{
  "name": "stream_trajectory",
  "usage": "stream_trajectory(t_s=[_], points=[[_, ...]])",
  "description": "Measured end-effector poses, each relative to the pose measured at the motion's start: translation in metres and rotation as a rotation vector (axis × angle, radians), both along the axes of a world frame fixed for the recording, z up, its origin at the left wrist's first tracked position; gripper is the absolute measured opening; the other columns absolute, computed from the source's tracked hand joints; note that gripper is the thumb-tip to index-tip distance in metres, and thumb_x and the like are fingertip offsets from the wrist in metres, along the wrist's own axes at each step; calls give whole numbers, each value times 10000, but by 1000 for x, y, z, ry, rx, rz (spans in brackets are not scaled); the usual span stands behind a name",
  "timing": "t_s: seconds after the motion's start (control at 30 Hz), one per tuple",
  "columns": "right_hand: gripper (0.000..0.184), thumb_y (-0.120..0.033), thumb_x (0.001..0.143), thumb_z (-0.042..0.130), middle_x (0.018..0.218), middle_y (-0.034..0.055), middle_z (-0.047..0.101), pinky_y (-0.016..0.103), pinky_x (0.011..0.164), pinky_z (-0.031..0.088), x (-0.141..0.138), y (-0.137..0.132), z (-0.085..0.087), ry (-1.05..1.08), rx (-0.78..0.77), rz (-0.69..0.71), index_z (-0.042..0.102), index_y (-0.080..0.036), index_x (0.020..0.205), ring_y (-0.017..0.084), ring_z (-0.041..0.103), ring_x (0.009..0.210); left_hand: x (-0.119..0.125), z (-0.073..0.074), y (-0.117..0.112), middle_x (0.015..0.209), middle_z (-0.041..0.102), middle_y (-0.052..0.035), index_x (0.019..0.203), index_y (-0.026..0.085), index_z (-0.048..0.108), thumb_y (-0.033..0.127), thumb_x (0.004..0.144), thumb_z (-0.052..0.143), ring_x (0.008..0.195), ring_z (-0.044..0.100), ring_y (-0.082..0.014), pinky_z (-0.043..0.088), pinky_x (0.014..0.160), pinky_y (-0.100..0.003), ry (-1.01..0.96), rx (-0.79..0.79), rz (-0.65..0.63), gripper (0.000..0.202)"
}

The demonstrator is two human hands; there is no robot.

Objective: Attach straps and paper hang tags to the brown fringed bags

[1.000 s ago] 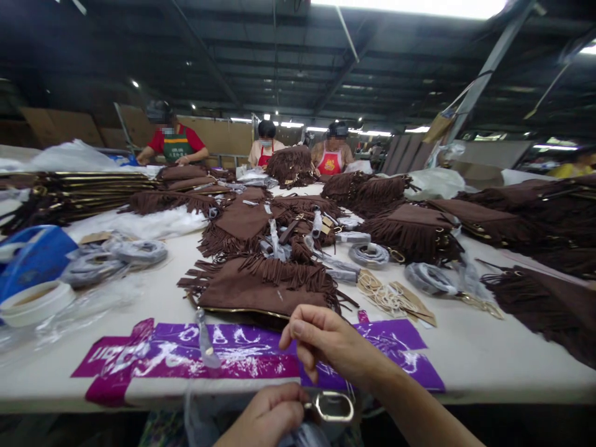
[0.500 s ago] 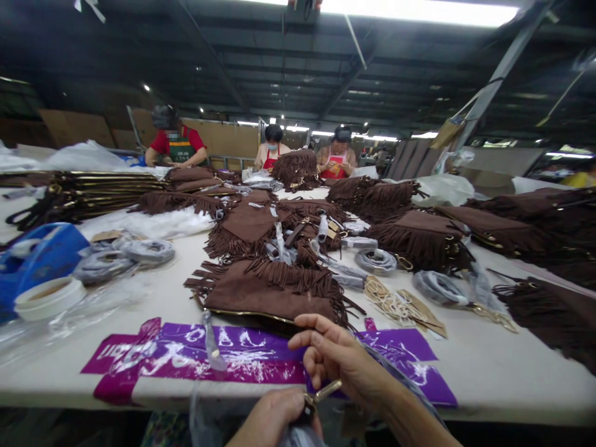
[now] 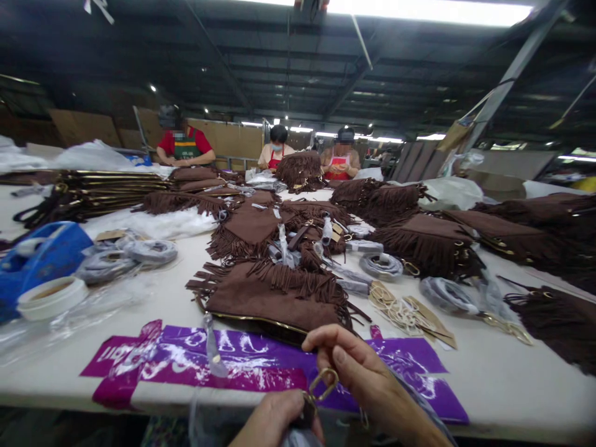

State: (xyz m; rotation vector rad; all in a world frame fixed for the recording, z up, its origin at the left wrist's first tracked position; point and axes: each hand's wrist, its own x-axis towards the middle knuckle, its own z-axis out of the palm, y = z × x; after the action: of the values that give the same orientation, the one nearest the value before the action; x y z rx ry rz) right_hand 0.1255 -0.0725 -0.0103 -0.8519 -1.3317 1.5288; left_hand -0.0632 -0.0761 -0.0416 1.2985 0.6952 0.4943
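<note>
At the bottom edge my left hand (image 3: 274, 421) grips a plastic-wrapped strap end whose gold metal clasp (image 3: 322, 385) sticks up between my hands. My right hand (image 3: 356, 366) pinches the top of that clasp with thumb and fingers. Both hands hover at the near edge of the white table (image 3: 503, 385), over a strip of purple tape (image 3: 242, 363). Just beyond them lies a brown suede fringed bag (image 3: 267, 295) with a gold zipper edge.
Several more brown fringed bags (image 3: 428, 242) cover the middle and right. Wrapped grey straps (image 3: 149, 251), paper tags with string (image 3: 410, 313), a white tape roll (image 3: 49, 297) and a blue bag (image 3: 46, 251) lie around. Three people (image 3: 185, 148) work at the far end.
The gold clasp has turned from lying flat by my left hand to standing upright. My right hand has dropped from over the purple tape and closed on it.
</note>
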Motion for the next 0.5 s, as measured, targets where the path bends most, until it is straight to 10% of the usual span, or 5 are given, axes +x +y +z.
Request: stream_trajectory(t_s=[0.27, 0.5], points=[[183, -186, 741, 744, 1194, 67, 579, 404, 981, 382, -4, -4, 14, -367, 157, 201, 778, -275, 898, 273, 479, 1206, -4, 12, 1, 784, 677, -71, 758, 149, 713, 704, 877, 357, 810, 614, -217, 453, 848, -302, -86, 192, -38, 671], [136, -260, 710, 821, 1203, 46, 569, 334, 791, 455, -10, 0, -13, -379, 268, 98, 792, -308, 834, 165, 563, 823, -13, 4, -11, 979, 694, -88, 990, 179, 713, 689, 887, 405, 980, 605, -262, 426, 944, -350, -32, 262, 48, 604]])
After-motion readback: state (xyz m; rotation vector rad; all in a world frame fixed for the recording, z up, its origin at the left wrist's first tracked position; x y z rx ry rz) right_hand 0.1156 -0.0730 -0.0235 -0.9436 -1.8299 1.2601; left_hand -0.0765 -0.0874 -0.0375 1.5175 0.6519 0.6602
